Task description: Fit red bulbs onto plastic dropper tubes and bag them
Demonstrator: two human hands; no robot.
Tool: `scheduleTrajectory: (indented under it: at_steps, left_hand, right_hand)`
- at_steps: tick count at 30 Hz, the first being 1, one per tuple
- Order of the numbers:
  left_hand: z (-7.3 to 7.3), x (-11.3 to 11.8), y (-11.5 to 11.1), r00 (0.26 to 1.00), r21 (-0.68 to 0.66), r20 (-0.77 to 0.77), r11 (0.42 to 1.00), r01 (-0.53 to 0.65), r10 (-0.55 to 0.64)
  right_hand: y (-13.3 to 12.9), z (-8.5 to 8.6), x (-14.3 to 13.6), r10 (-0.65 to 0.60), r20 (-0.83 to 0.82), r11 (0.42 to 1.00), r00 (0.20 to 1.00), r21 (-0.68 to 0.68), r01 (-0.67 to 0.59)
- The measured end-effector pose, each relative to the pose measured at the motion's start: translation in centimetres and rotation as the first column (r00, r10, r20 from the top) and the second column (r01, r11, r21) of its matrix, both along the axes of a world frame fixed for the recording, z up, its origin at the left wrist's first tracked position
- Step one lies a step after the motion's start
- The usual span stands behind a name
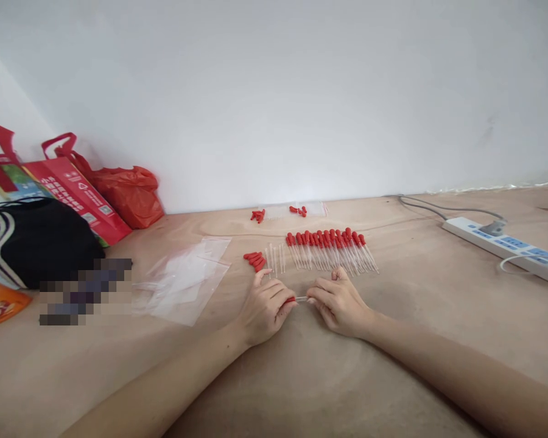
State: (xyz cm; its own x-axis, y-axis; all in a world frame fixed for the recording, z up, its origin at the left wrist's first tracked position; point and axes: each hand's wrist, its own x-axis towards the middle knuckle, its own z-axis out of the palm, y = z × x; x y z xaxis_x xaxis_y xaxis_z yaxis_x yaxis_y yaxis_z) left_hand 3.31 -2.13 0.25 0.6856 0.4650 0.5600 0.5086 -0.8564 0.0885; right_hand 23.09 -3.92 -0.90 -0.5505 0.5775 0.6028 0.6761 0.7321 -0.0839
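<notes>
The wooden surface (274, 389) spans the lower frame. Clear plastic bags (187, 286) lie left of center. Right of center, a row of red-bulbed droppers (332, 236) lies side by side. Below it, at frame center, the left hand (265, 309) and right hand (340, 302) face each other. Loose clear tubes (281, 258) and red bulbs (257, 262) lie above the left hand. The right fingers clamp a held tube (301, 298); the left fingers clamp a held bulb (291, 299), which meets the tube between the hands.

- Red-capped droppers (332, 239) barred the way beyond the right hand (340, 302)
- Tabletop (418, 264) lay open from there to the power strip (506, 244)
- Plastic bags (182, 283) obstructed the left
</notes>
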Motion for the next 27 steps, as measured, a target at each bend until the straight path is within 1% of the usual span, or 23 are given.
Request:
scheduleTrajectory:
  at_steps: [3,7,11,13,15,18,20,22,24,27]
  left_hand:
    - [0.0,0.0,0.0,1.0,0.013,0.006,1.0,0.01,-0.01]
    - [0.2,-0.1,0.2,1.0,0.022,0.01,1.0,-0.016,0.016]
    - [0.5,-0.3,0.6,1.0,0.074,0.011,0.997,-0.028,0.028]
    - [0.6,-0.6,0.9,0.998,0.096,0.02,0.993,-0.069,0.067]
    - [0.5,-1.2,1.2,0.982,0.096,0.051,0.978,-0.186,0.182]
    - [0.3,-2.4,2.1,0.913,0.048,0.11,0.915,-0.4,0.393]
    - [0.1,-3.2,2.8,0.872,0.013,0.11,0.877,-0.481,0.477]
    - [0.0,-3.7,3.4,0.842,-0.013,0.084,0.846,-0.533,0.532]
    - [0.1,-3.8,3.9,0.822,-0.026,0.054,0.823,-0.567,0.567]
    - [0.1,-3.8,4.1,0.813,-0.031,0.011,0.813,-0.581,0.581]
  right_hand:
    - [0.0,0.0,-0.2,0.001,0.0,1.0,1.0,-0.027,-0.001]
    - [0.1,0.3,-0.5,-0.023,0.007,0.998,1.0,-0.051,0.024]
    - [0.0,0.8,-0.3,-0.061,0.07,0.997,0.996,-0.038,0.064]
    - [0.0,1.0,0.1,-0.096,0.089,0.994,0.991,-0.037,0.1]
    - [0.3,1.2,0.4,-0.174,0.051,0.981,0.983,-0.073,0.178]
    - [1.6,1.6,0.3,-0.351,-0.061,0.922,0.934,-0.194,0.334]
    - [3.0,1.9,-0.4,-0.452,-0.095,0.867,0.887,-0.28,0.412]
    - [4.6,2.2,-1.6,-0.534,-0.087,0.81,0.841,-0.339,0.478]
    - [6.1,2.3,-3.2,-0.6,-0.061,0.759,0.797,-0.356,0.545]
    - [7.8,2.1,-5.3,-0.639,-0.011,0.726,0.769,-0.339,0.598]
